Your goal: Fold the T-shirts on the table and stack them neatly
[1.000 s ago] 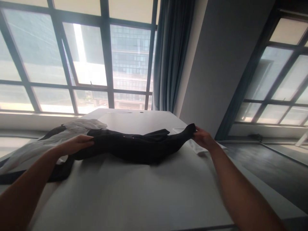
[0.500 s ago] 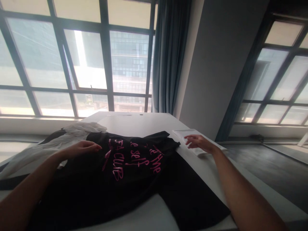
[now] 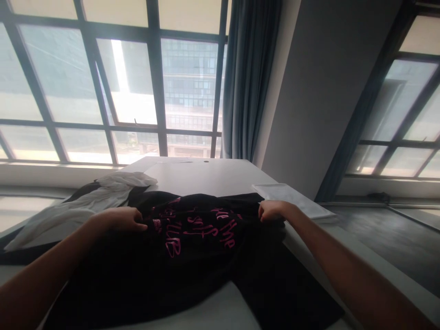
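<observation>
A black T-shirt (image 3: 192, 261) with pink lettering lies spread across the white table (image 3: 206, 176), its print facing up. My left hand (image 3: 123, 219) is closed on the shirt's upper left part, fingers curled into the cloth. My right hand (image 3: 271, 211) is closed on the shirt's upper right edge, near the table's right side. The far edge of the shirt is bunched between the two hands.
A pile of white and dark garments (image 3: 85, 199) lies at the table's left. A flat folded white cloth (image 3: 292, 197) rests at the right edge. Large windows (image 3: 113, 91) and a blue curtain (image 3: 247, 78) stand behind the table. Dark floor lies to the right.
The shirt went from a bunched roll held at both ends to lying spread out print-up. Both hands let go, then came down and closed on its far edge.
</observation>
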Demonstrator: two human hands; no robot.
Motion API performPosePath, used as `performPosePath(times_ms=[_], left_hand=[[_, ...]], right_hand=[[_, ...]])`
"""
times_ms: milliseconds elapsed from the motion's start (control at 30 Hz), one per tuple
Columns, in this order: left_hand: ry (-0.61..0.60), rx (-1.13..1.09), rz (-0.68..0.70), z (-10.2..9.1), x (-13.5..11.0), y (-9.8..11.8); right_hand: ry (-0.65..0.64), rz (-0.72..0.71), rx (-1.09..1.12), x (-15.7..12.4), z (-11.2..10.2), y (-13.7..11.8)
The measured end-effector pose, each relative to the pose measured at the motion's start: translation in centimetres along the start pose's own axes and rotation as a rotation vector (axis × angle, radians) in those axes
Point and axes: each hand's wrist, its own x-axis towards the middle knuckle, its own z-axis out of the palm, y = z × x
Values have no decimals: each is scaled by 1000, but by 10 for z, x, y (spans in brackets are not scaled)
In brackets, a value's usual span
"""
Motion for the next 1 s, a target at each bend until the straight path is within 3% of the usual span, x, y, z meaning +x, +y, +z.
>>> performPosePath(times_ms=[67,200,267,433,633,833,1000], left_hand=[[-7,-41,-30,-12,7,-4],[270,36,-79,-19,42,-20],[360,92,-69,-15,63,-32],[153,-3,-33,-11,103,-54],[40,-49,2,-27,127,-68],[23,-104,34,-37,134,-68],[-141,-149,42,-37,127,-73]], right_hand=[[-31,109,-44,3,-8,-2],[311,48,-238,24,-6,-10],[400,28,-267,40,1,-10],[426,39,-111,83,5,3],[290,-66,97,129,-22,17],[311,-10,-132,160,-23,4],[287,-100,-156,157,-25,0]])
